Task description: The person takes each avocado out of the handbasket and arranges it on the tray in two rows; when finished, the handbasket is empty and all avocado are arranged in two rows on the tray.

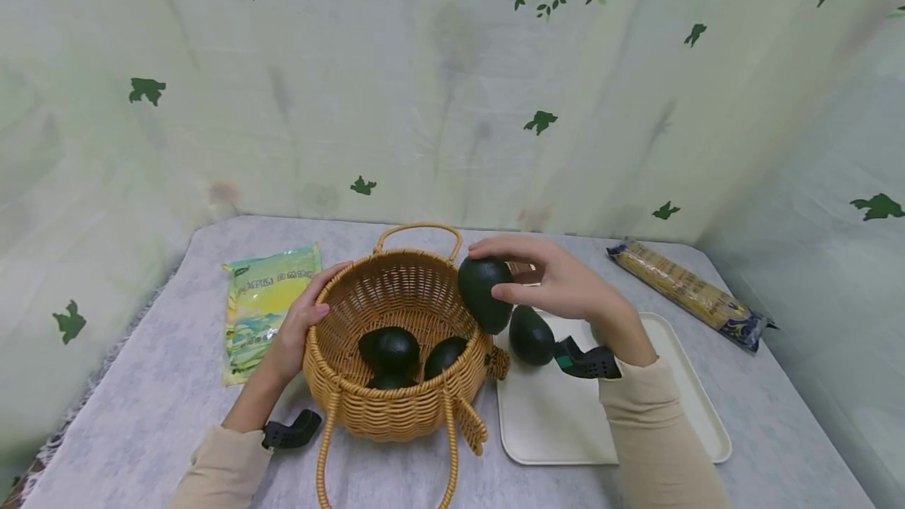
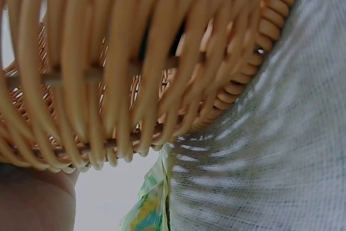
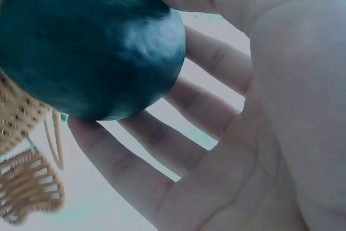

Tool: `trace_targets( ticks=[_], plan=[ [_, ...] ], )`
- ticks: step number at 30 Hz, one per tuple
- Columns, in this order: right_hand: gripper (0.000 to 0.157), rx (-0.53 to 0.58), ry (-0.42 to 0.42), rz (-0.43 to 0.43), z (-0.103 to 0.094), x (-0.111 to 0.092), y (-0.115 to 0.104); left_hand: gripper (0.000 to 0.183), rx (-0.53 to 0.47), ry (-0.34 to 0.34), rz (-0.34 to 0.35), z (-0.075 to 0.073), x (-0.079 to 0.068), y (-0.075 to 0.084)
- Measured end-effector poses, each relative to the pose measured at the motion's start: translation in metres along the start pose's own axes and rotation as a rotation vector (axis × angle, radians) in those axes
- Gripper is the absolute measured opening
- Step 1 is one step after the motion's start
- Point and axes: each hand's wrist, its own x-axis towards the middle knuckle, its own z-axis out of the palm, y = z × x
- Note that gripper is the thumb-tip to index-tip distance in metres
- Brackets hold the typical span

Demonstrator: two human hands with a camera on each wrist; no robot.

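My right hand (image 1: pixel 558 277) grips a dark green avocado (image 1: pixel 485 293) between thumb and fingers, at the right rim of the wicker basket (image 1: pixel 396 419). In the right wrist view the avocado (image 3: pixel 92 47) fills the upper left, the fingertips curved against its side. My left hand (image 1: pixel 293 332) holds the basket's left rim, thumb over the edge; the left wrist view mostly shows the woven wall (image 2: pixel 108 68). Inside the basket lie several avocados (image 1: pixel 390 350), one partly hidden under another. Another avocado (image 1: pixel 532 335) rests on the white tray (image 1: pixel 555 422), below my right hand.
A yellow-green packet (image 1: pixel 265 297) lies left of the basket. At the back right is a long clear bag of noodle-like sticks (image 1: pixel 686 289). One basket handle (image 1: pixel 417 228) stands up at the back; the other (image 1: pixel 452 454) hangs toward the front.
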Motion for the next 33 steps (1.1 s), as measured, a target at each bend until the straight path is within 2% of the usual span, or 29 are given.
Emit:
trace_targets(
  ticks=[7, 19, 25, 33],
  plan=[
    [0.047, -0.047, 0.076, 0.04, -0.006, -0.027, 0.011, 0.06, -0.007, -0.003, -0.003, 0.0, 0.0, 0.0],
    [0.048, -0.203, 0.173, 0.098, -0.013, -0.068, 0.04, 0.06, 0.006, 0.0, -0.007, 0.0, 0.0, 0.0],
    [0.047, -0.309, 0.196, 0.172, -0.02, -0.079, 0.05, 0.06, 0.009, 0.004, -0.005, 0.0, 0.0, 0.0],
    [0.048, -0.3, 0.19, 0.227, -0.028, -0.087, 0.066, 0.059, -0.003, -0.004, -0.006, 0.0, -0.001, 0.0]
  ],
)
